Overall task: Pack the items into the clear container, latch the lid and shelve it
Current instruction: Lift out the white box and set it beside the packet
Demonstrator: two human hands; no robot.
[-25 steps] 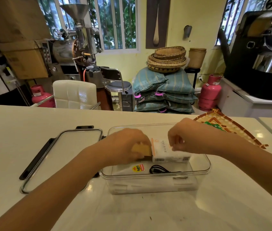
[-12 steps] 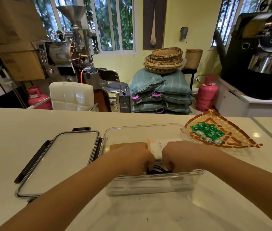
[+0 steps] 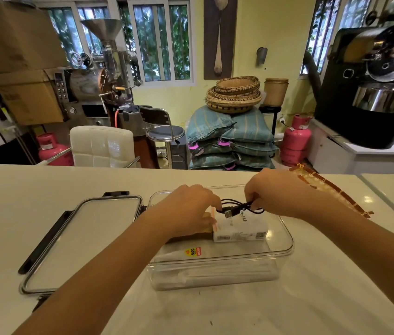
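The clear container (image 3: 285, 245) stands open on the white counter in front of me. Inside lie a white box (image 3: 241, 229) with an orange edge, a tan flat item (image 3: 206, 222) partly under my left hand, and a clear packet with a yellow and red sticker (image 3: 193, 252). Above the box I hold a coiled black USB cable (image 3: 235, 209) between both hands: my left hand (image 3: 191, 211) pinches its left end, my right hand (image 3: 270, 192) grips its right end. The container's lid (image 3: 82, 240), with black latches, lies flat to the left.
A woven tray (image 3: 331, 189) lies on the counter behind my right forearm. Beyond the counter's far edge are a white chair (image 3: 101, 146), a stool, stacked sacks with baskets, pink gas cylinders and roasting machines.
Both hands were low in the container over the box; they have risen and lifted the black cable out from the container floor to above the white box.
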